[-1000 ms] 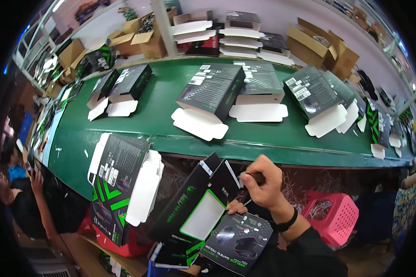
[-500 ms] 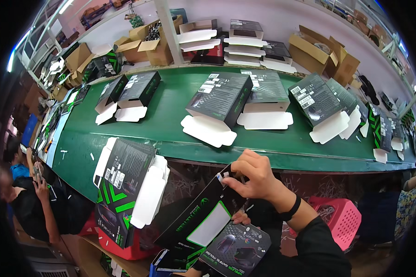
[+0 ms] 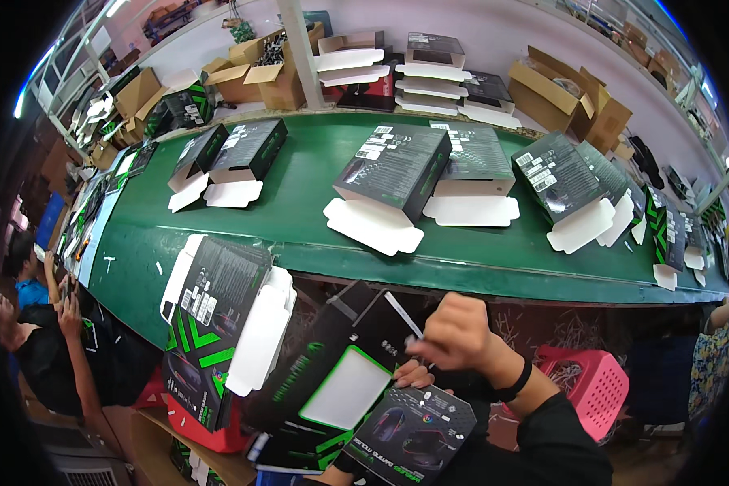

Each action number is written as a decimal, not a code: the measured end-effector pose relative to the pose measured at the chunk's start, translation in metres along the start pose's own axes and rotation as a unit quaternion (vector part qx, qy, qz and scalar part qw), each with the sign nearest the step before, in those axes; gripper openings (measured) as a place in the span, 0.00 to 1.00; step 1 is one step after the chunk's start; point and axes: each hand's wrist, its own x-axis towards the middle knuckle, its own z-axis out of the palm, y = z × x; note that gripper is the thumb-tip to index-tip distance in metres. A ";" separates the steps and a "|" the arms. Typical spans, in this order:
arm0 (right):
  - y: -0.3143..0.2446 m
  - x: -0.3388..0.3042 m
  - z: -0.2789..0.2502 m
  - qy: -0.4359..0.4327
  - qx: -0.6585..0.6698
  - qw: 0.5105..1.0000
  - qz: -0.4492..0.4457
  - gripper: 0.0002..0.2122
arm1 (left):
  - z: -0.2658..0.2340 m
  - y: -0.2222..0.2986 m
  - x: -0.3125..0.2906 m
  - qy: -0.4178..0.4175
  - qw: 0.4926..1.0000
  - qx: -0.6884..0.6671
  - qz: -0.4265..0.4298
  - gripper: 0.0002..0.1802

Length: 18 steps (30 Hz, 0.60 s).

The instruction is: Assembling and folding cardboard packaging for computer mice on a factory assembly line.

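In front of me a flattish black box with green print and a pale window panel (image 3: 347, 387) is tilted across my lap. My left hand (image 3: 414, 374) reaches from beneath it, fingers curled over its edge beside a flap with a computer mouse picture (image 3: 413, 433). My right hand (image 3: 458, 334), slightly blurred, is closed in a pinch at one end of a narrow white strip (image 3: 402, 313). The strip's other end meets the box's upper edge. To the left, a stack of similar black boxes (image 3: 219, 296) with white flaps (image 3: 259, 332) stands by the table edge.
Several black boxes (image 3: 393, 166) with open white flaps lie on the green table (image 3: 300, 206). Brown cartons (image 3: 543, 87) line the back shelf. A pink plastic stool (image 3: 595, 389) stands at right, a red one (image 3: 206, 421) under the stack. Another person (image 3: 65, 348) works at left.
My right hand has moved slightly right and down, drawing the white strip off the box edge. The box has turned, showing more of its window panel. My left hand has shifted slightly.
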 end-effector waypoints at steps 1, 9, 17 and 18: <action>0.004 -0.007 0.003 0.025 0.023 0.996 0.083 0.12 | 0.004 0.001 0.006 0.003 1.000 -0.002 -0.001 0.22; 0.023 -0.020 0.017 0.031 0.038 0.982 0.180 0.09 | -0.020 -0.009 -0.019 -0.005 0.999 -0.006 -0.046 0.22; 0.028 -0.018 0.019 -0.009 0.064 0.983 0.174 0.11 | -0.039 -0.009 -0.040 0.021 0.999 -0.006 -0.030 0.22; 0.029 -0.017 0.021 -0.030 0.069 0.985 0.156 0.12 | -0.038 -0.006 -0.041 0.036 0.999 -0.003 -0.014 0.22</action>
